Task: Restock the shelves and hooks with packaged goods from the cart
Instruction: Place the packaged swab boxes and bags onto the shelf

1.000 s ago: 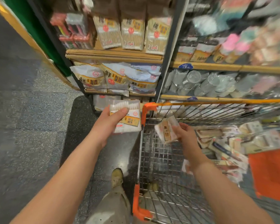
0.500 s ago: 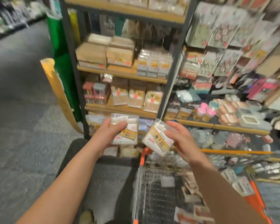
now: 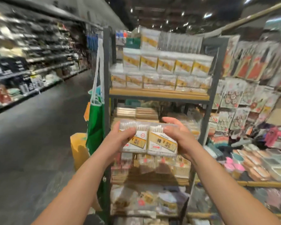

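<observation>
while both forearms reach up from the bottom of the view, the left hand [image 3: 120, 137] grips one clear box of cotton swabs [image 3: 133, 137] by its left end, thumb over the front. the right hand [image 3: 175, 137] grips a second swab box [image 3: 162, 142] by its right end, fingers curled over the top edge. the two boxes are pressed side by side, touching, labels facing the camera, probably so they can go onto the rack as one squared-up pair. they are rigid, see-through plastic, rectangular, with white swab tips showing above a yellow and white paper label.

just behind them stands a dark metal rack with wooden shelf boards [image 3: 159, 95]. matching yellow-labelled boxes [image 3: 165, 64] are stacked in rows on the upper shelf, which looks like the intended spot, though it is already quite full. a green bag [image 3: 94, 124] hangs off the rack's left post. to the right, carded packets [image 3: 234, 98] hang in blurred rows.
</observation>
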Action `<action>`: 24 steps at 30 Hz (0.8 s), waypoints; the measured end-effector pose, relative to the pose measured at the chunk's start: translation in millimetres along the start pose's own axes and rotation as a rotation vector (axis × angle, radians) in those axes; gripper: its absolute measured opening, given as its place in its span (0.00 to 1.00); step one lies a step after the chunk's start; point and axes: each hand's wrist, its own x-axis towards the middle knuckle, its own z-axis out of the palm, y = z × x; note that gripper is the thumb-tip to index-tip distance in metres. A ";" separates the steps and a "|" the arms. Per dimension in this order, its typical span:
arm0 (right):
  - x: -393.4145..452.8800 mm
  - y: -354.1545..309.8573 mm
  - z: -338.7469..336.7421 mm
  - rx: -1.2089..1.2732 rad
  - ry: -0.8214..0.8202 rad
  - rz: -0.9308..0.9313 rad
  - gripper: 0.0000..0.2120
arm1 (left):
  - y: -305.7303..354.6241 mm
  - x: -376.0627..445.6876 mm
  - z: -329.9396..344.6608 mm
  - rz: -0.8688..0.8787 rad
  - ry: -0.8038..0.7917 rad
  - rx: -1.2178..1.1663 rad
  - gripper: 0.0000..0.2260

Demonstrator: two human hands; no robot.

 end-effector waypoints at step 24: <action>219.3 -223.1 -153.2 -0.470 0.213 -0.452 0.28 | 220.9 238.2 67.8 0.421 0.064 0.116 0.25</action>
